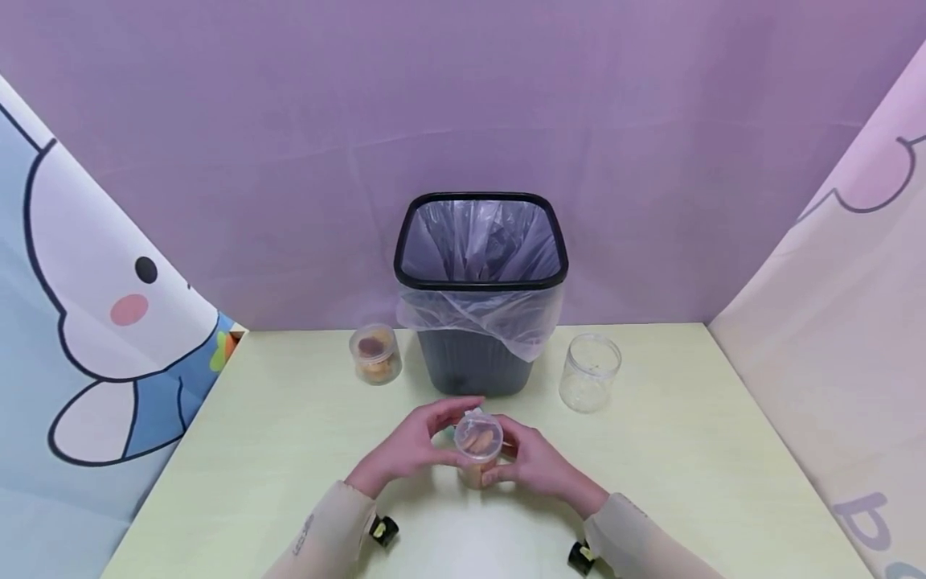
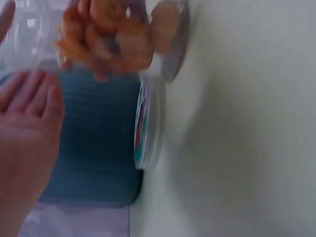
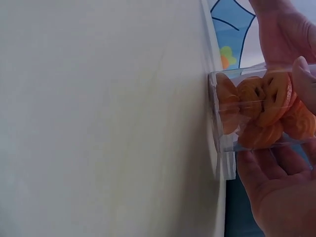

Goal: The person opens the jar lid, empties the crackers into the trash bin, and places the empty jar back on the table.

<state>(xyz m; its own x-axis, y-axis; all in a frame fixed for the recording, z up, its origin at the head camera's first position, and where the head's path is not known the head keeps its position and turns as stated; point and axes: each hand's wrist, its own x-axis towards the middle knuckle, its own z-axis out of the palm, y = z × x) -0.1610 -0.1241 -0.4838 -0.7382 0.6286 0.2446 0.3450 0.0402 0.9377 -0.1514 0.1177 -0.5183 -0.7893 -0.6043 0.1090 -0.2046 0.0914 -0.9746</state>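
A clear round jar of orange-brown biscuits (image 1: 479, 441) stands on the table between the two hands. My right hand (image 1: 537, 460) holds it from the right side, thumb in front and fingers behind, as the right wrist view confirms. On its left, my left hand (image 1: 412, 442) reaches around with spread, extended fingers. Its palm and fingers (image 2: 34, 96) appear apart from the jar in the left wrist view; head-view contact by the thumb is hard to tell. Behind the jar, a clear-edged lid (image 2: 150, 126) with a coloured top lies on the table.
Against the purple backdrop stands a dark bin (image 1: 477, 354) with a translucent liner. Another jar of biscuits (image 1: 376, 355) is at the bin's left. To its right sits a clear jar (image 1: 589, 374) with nothing visible inside. Printed cloths (image 1: 108, 322) border the pale table.
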